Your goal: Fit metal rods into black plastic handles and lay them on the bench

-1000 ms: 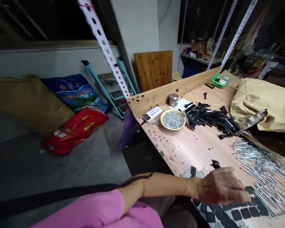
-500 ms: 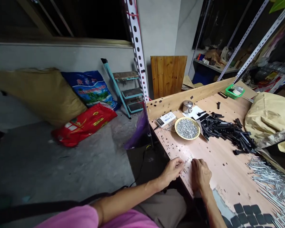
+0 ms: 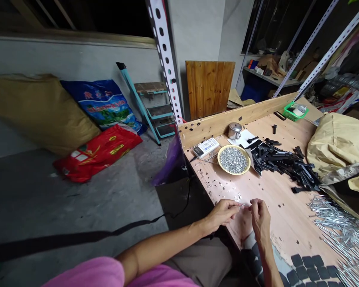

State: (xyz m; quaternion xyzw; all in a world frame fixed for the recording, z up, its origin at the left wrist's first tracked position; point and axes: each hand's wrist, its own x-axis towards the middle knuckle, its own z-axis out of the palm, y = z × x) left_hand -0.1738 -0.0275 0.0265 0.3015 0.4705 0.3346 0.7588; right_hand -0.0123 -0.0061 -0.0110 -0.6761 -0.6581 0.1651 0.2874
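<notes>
Grey concrete floor [image 3: 116, 195] spreads to the left of the yellow bowl [image 3: 235, 173], with a pale wall [image 3: 194, 44] behind it, and my wood-topped workbench [image 3: 287, 223] carries the bowl near its left edge. On the floor, well left of the bowl, lie a brown sack [image 3: 38, 111], a blue printed bag [image 3: 104, 103] and a red one [image 3: 98, 153]; closer on that side stands a turquoise step ladder [image 3: 160, 111], and a wooden panel [image 3: 209, 87] leans up beyond the bowl. To the bowl's right a big kraft paper bag [image 3: 338, 143] slumps on the bench, its mouth gaping dark. Far to the right and beyond sits a green basket [image 3: 291, 116] with pale odds and ends inside. The bowl itself is heaped with small silvery metal pieces [image 3: 233, 158], and just behind it is a lidded metal cup [image 3: 235, 130]. Black plastic parts [image 3: 283, 161] pile up right of the bowl, thin metal rods [image 3: 344, 235] nearer me on that side. On the near side of the bowl, my left hand [image 3: 223, 214] pinches a tiny pale sliver [image 3: 242, 205] at its fingertips; my right hand's [image 3: 261, 217] fingers are drawn together close by, holding what I cannot tell.
</notes>
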